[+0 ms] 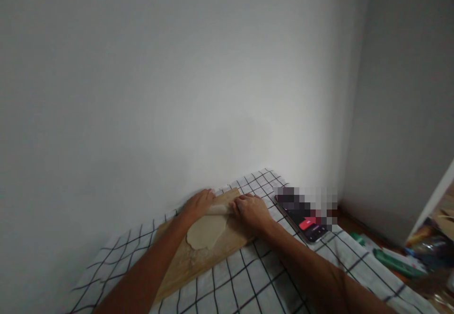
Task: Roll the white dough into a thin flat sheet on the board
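A pale rolling pin (218,209) lies across the far edge of a flat, uneven sheet of dough (205,232). My left hand (199,204) is closed over the pin's left end, its fingers pointing away from me. On the right end, my right hand (251,211) wraps round the pin with bent fingers. Both ends of the pin are hidden under the hands. Beneath the dough is a floury wooden board (184,271), set at a slant on the table.
A white tablecloth with dark grid lines (227,281) covers the table, which meets a white wall (213,91). To the right of my right hand lies a phone (314,231) with a lit screen, partly pixelated. Green and white items (397,261) sit beyond the table's right edge.
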The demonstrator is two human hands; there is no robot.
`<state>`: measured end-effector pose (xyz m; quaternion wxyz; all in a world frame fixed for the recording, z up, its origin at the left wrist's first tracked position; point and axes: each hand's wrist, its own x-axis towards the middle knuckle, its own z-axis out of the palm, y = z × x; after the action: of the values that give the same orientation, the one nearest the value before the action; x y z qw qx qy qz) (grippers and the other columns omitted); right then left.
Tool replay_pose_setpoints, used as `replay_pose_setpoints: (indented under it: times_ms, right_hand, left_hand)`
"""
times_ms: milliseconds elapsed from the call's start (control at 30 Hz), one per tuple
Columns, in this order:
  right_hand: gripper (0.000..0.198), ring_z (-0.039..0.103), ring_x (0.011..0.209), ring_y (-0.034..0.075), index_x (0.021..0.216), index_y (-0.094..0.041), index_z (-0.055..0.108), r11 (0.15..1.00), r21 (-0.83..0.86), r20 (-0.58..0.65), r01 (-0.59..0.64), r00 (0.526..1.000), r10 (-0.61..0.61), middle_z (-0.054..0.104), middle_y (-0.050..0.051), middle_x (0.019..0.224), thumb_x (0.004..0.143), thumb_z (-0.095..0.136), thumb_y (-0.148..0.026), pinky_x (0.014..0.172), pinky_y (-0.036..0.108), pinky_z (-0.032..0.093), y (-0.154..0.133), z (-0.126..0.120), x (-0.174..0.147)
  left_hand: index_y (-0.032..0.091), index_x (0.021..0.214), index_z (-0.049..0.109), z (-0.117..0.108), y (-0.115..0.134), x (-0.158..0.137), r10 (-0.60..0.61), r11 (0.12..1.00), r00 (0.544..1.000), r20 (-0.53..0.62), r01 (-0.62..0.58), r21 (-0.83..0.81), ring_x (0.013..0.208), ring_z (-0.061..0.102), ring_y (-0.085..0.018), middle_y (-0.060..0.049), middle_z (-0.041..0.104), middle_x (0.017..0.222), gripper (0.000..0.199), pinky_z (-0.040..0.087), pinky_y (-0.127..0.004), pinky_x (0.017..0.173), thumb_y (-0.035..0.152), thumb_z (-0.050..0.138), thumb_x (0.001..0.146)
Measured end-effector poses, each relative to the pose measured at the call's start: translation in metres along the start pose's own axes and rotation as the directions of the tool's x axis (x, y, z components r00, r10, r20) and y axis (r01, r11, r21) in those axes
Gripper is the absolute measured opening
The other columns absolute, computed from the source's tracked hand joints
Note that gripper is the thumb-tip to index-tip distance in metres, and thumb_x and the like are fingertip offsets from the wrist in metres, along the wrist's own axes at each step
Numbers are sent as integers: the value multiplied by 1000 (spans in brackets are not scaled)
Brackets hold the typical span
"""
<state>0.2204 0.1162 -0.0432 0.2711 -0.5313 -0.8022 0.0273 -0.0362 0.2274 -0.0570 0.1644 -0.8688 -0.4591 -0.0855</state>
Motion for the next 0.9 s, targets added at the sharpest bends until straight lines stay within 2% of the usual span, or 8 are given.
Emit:
replay_pose_setpoints:
  times_ms: [167, 233, 400, 500, 600, 767, 900]
  right_hand:
    - [44, 70, 103, 23, 101, -19, 74, 1000, 3, -27, -28, 999, 28, 77, 8, 106, 110, 35, -37, 90, 33, 49, 0, 2, 1]
    - [43, 69, 103, 23, 101, -19, 74, 1000, 8, -36, -18, 999, 18, 77, 9, 107, 110, 36, -39, 91, 32, 48, -1, 2, 0]
    - [41, 69, 102, 23, 100, -19, 75, 999, 38, -3, 2, 1000, -2, 77, 10, 107, 107, 41, -41, 89, 31, 46, -4, -3, -2]
    - [45, 71, 98, 22, 99, -19, 75, 998, 64, 24, -12, 1000, 11, 77, 10, 105, 108, 39, -43, 85, 30, 46, -5, -5, -4]
    - [49, 71, 96, 22, 98, -19, 76, 997, 82, 35, -12, 999, 9, 78, 10, 104, 108, 36, -45, 79, 29, 46, -5, -6, -5]
    - [52, 72, 92, 23, 96, -19, 78, 997, 75, 52, -16, 999, 12, 78, 11, 101, 107, 35, -46, 75, 30, 45, -5, -6, -8]
    - [55, 72, 96, 24, 97, -19, 79, 997, 73, 54, -11, 999, 7, 79, 11, 102, 107, 33, -48, 77, 30, 46, -7, -7, -9]
  left_hand:
    - [18, 105, 68, -5, 5, 14, -5, 1000, 998, 62, 5, 6, 97, 71, -21, -10, 74, 103, 25, 55, -36, 96, 19, 43, 101]
    - [18, 109, 68, -8, 7, 9, -12, 1000, 998, 60, 12, 12, 103, 70, -22, -11, 74, 112, 28, 55, -38, 97, 18, 42, 101]
    - [19, 127, 66, -12, 10, -25, -11, 1000, 999, 41, 12, -22, 131, 60, -21, -9, 69, 136, 41, 45, -39, 116, 17, 33, 102]
    - [16, 141, 59, -20, 19, -45, -118, 989, 993, 14, 119, -85, 138, 56, -20, -9, 64, 146, 49, 39, -38, 122, 25, 27, 105]
    - [16, 147, 54, -34, 32, -63, -208, 973, 978, -15, 206, -104, 139, 55, -19, -8, 62, 148, 53, 40, -37, 122, 31, 26, 105]
    - [20, 153, 46, -52, 44, -104, -97, 995, 992, -84, 95, -20, 142, 53, -21, -8, 59, 151, 53, 43, -41, 120, 31, 30, 104]
    - [20, 154, 41, -54, 54, -145, 108, 984, 978, -177, -80, 159, 154, 35, -28, -11, 43, 163, 51, 38, -51, 123, 21, 37, 103]
